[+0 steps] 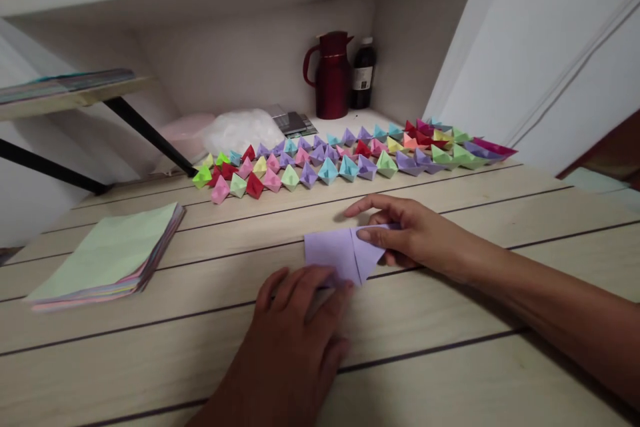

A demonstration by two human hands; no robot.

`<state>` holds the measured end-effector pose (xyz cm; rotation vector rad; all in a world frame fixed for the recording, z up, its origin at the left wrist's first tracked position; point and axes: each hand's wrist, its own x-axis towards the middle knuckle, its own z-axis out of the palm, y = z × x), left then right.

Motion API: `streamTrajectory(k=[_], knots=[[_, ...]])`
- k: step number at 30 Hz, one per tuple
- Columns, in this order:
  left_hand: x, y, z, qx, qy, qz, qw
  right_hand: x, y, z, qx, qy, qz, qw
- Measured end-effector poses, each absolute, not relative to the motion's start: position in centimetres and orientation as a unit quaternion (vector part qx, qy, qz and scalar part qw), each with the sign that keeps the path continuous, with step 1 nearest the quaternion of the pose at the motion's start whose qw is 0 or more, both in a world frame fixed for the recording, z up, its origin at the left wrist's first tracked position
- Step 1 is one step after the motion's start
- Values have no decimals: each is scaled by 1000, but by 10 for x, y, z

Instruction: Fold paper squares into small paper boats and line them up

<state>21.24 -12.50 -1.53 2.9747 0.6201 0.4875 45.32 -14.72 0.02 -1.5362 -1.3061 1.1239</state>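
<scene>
A folded piece of purple paper (330, 249) is in front of me, just above or on the table; its left part is squared and a triangular flap slants to a point on the right. My right hand (407, 230) pinches that right end, thumb on top and the other fingers behind or beneath, index finger stretched out past the far edge. At the lower edge of the paper, my left hand (297, 323) rests with its fingers loosely spread, the tips touching the near side. Part of the near edge is hidden by those fingers.
Rows of small folded paper boats (327, 171) in many colours line the table's back. A stack of coloured paper (110, 247) lies at left, under a small raised shelf (75, 103). A red jug (333, 80), a dark bottle (364, 73) and a white plastic bag (243, 130) stand behind.
</scene>
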Motion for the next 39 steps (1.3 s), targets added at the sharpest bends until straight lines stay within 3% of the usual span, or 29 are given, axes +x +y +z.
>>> streamTrajectory(k=[5,11,14,22,29,39], knots=[[206,-111,-14,930,291,222,38,452,-134,-7,-586,-486,427,487],[216,-101,7,849,359,371,-117,438,-124,-10,-536,-486,393,567],[236,-113,24,856,316,364,-184,428,-125,-7,-507,-473,413,591],[271,-120,25,873,327,323,-163,435,-132,3,-459,-420,405,670],[261,-106,1,866,355,337,-104,428,-131,-3,-476,-422,436,636],[270,-134,-2,893,244,379,-20,427,-143,-4,-490,-424,501,574]])
